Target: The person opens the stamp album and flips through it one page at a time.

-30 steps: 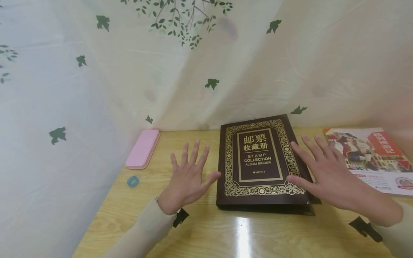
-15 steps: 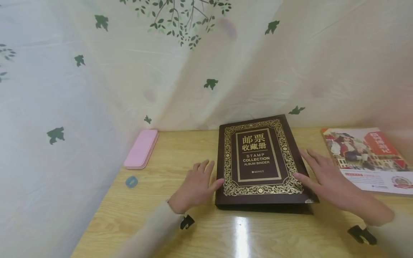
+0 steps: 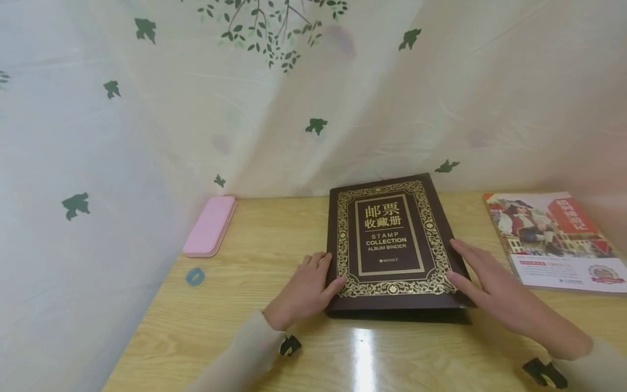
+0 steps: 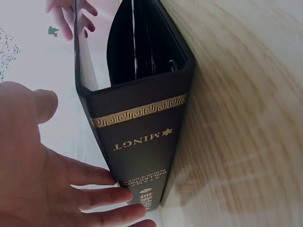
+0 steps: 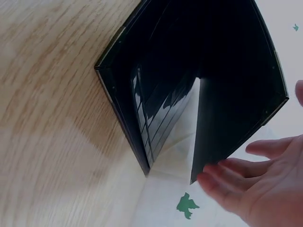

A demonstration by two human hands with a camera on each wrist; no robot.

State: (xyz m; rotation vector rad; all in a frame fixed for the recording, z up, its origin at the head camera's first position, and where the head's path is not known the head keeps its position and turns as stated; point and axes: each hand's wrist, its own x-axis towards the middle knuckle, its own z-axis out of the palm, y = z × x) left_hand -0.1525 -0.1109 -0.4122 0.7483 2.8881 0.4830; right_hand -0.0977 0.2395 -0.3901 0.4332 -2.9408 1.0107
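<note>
A dark brown stamp album binder (image 3: 392,277) with gold ornament lies on the wooden table, its front cover raised a little on the right side. My left hand (image 3: 305,288) is at its left side. In the left wrist view the fingers (image 4: 106,196) reach straight along the spine (image 4: 142,135), while the thumb stands apart from the cover. My right hand (image 3: 497,291) is at the right edge. In the right wrist view its fingertips (image 5: 210,177) meet the edge of the lifted cover (image 5: 236,113), and clear pages (image 5: 158,125) show inside.
A pink case (image 3: 209,226) lies at the table's back left, with a small blue ring (image 3: 195,276) in front of it. A picture book (image 3: 563,272) lies to the right of the binder. A pale curtain (image 3: 274,136) with leaf prints hangs behind the table.
Both hands have come down from above to the binder's sides, the left moving right to the spine. Their spread fingers have drawn closer together. The binder stays in place.
</note>
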